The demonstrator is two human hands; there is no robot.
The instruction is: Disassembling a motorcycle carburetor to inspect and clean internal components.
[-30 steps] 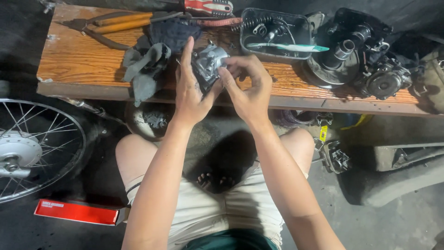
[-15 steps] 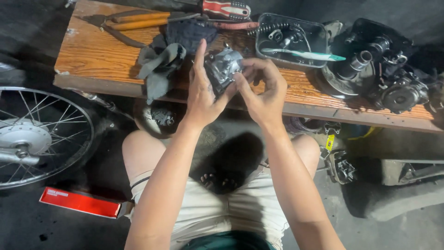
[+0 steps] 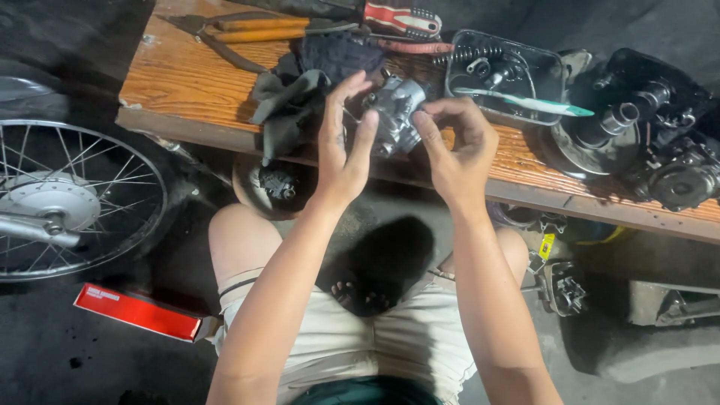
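I see my own lap nearest, pale shorts (image 3: pixel 360 337) and bare knees, with both forearms rising from it toward the bench. My left hand (image 3: pixel 341 150) stands upright with fingers stretched long and loosely spread, its fingertips resting against the left side of a small silvery carburetor (image 3: pixel 394 112). My right hand (image 3: pixel 457 146) curls in from the other side, thumb and forefinger pinching the carburetor's right edge, so the part hangs between the two hands just above the front edge of the wooden bench (image 3: pixel 180 82). Just left of the grip, dark gloves (image 3: pixel 289 105) lie crumpled on the wood. Beyond the grip to the right sits a clear plastic tray (image 3: pixel 551 79) of small parts with a green-handled toothbrush (image 3: pixel 525 101) across it. Further right rests a black engine casing (image 3: pixel 637 127). Behind the grip lie orange-handled pliers (image 3: pixel 255 30). Far left of my hands, down on the floor, a spoked wheel (image 3: pixel 67 199) stands beside a red box (image 3: pixel 139 311).
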